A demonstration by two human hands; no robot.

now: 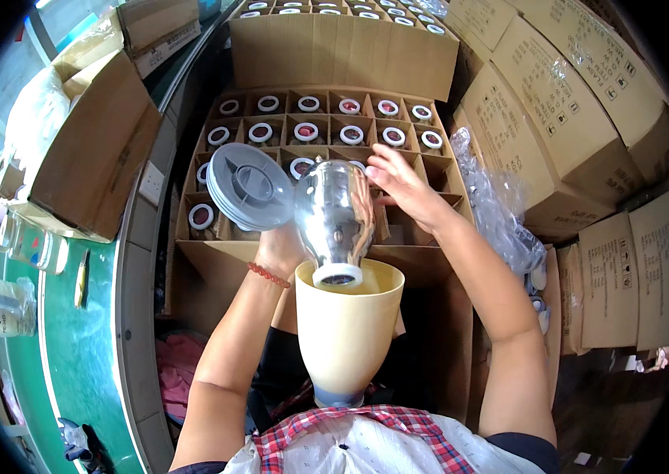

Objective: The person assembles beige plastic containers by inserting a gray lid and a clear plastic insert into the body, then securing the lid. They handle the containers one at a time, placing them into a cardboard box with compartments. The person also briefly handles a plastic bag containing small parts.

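A shiny silver glass flask liner (336, 209) is tilted with its white-ringed neck down, over the mouth of a cream plastic flask body (348, 332). That body stands upright in front of my torso. At the liner's right side is my right hand (407, 188), its fingers spread and their tips close to the silver surface; whether they touch it I cannot tell. My left hand (279, 246) is behind the liner and below a tilted stack of grey round plastic discs (252, 186). Its fingers are hidden, so what it grips does not show.
Ahead, a divided carton (224, 253) holds several liners with white-ringed tops. Another filled carton (342, 55) is behind it. Stacked closed cartons (556, 118) and clear plastic wrap (500, 205) line the right. A green table (86, 355) at left bears a yellow cutter (82, 278) and a clear jar (34, 243).
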